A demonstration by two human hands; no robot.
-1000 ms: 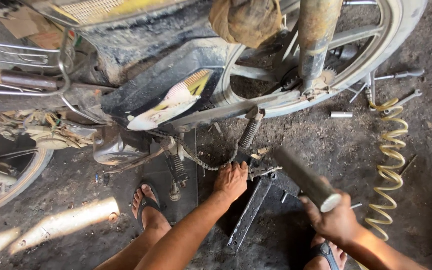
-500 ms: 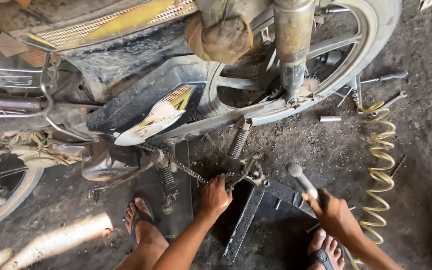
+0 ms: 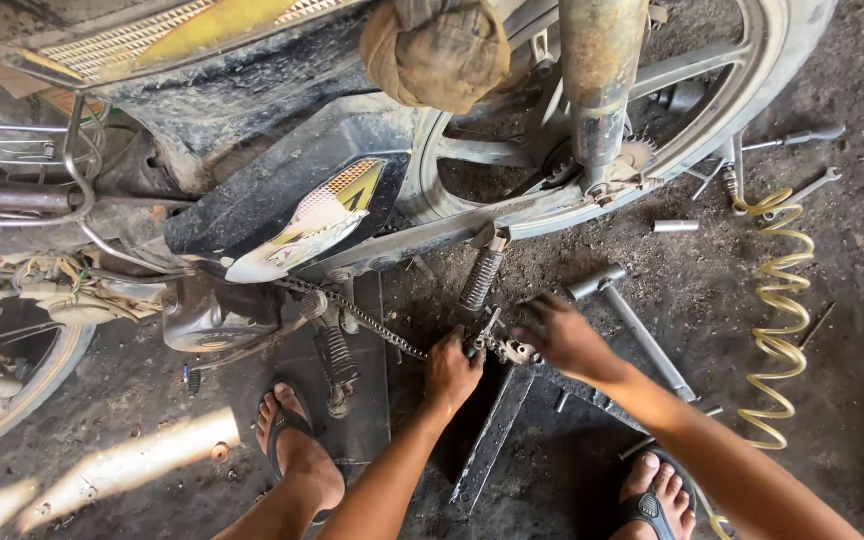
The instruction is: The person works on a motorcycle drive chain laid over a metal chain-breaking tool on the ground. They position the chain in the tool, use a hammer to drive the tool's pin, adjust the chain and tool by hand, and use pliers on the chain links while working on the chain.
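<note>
Below the black motorcycle rear wheel (image 3: 592,150), the left hand (image 3: 452,372) pinches the greasy drive chain (image 3: 372,322); the right hand (image 3: 564,338), fingers curled, grips its loose end. Oily links could slip, pinching fingers.

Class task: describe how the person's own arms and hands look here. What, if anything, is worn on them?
Both forearms are bare, with no sleeves in view. The left hand and the right hand wear no gloves, and no watch, ring or wristband shows. The fingers look smudged with dark grime.
</note>
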